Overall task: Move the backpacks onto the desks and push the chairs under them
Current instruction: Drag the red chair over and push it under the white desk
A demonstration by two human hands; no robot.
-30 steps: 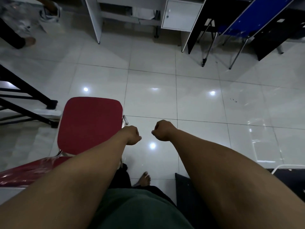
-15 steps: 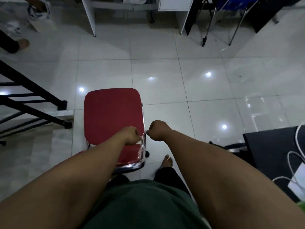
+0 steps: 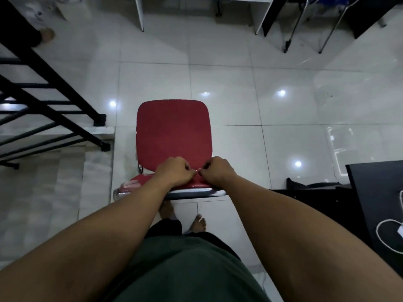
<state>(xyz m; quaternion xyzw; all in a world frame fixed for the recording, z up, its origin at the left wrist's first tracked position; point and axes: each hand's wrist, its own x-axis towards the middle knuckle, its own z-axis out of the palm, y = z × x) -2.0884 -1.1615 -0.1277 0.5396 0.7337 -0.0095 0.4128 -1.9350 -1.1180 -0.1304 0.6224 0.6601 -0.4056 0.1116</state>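
Note:
A red chair (image 3: 173, 131) with a chrome frame stands on the tiled floor straight in front of me, its seat facing away. My left hand (image 3: 174, 171) and my right hand (image 3: 218, 170) sit side by side on the top of its backrest, fingers curled over it. A black desk (image 3: 375, 192) reaches in from the right edge. I see no backpack that I can tell apart for sure.
A black stair railing (image 3: 50, 110) runs along the left, with a step down behind it. A white cable (image 3: 390, 234) lies on the black desk, and a dark flat shape (image 3: 309, 184) lies beside it. White desks and metal chair legs (image 3: 292, 29) line the far side. Another person's foot (image 3: 46, 33) shows at far left.
The chair has come from my left to the middle of the view. My two closed hands, held in the air before, now rest on its backrest.

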